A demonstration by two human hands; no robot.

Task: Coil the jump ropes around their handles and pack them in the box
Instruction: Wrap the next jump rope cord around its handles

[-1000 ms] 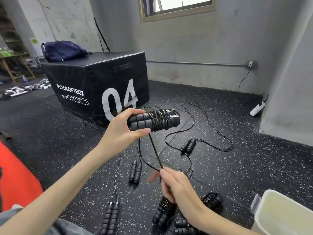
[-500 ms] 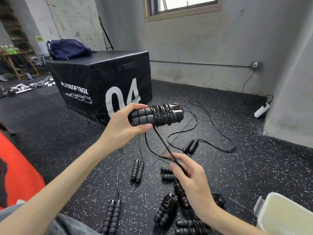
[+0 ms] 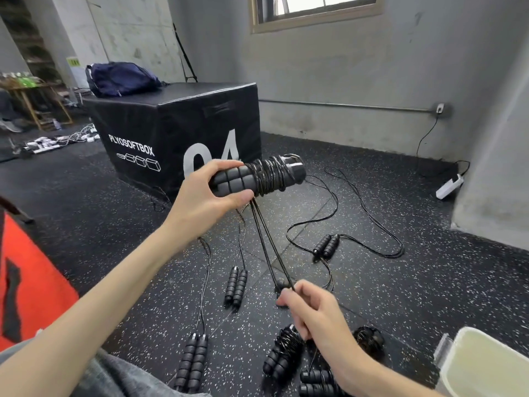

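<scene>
My left hand [image 3: 207, 196] grips a pair of black foam jump rope handles [image 3: 257, 176], held level in the air, with thin black rope wound round their right half. Two taut strands of that rope [image 3: 270, 247] run down to my right hand [image 3: 312, 310], which pinches them low over the floor. Coiled ropes [image 3: 283, 353] lie on the floor under my right hand. Uncoiled pairs of handles lie at the centre [image 3: 236, 286], front left [image 3: 193, 359] and right [image 3: 326, 246]. The white plastic box [image 3: 486, 365] stands at the bottom right corner.
A black plyo box [image 3: 171, 133] marked 04 stands behind, with a blue bag [image 3: 120, 78] on it. A red mat [image 3: 31, 282] lies at the left. Loose rope loops [image 3: 372, 224] spread over the speckled floor. A grey wall [image 3: 501, 167] and power strip [image 3: 449, 186] are at right.
My right hand has pulled the rope down and toward me, drawing the strands taut. My left hand has held the handles in place.
</scene>
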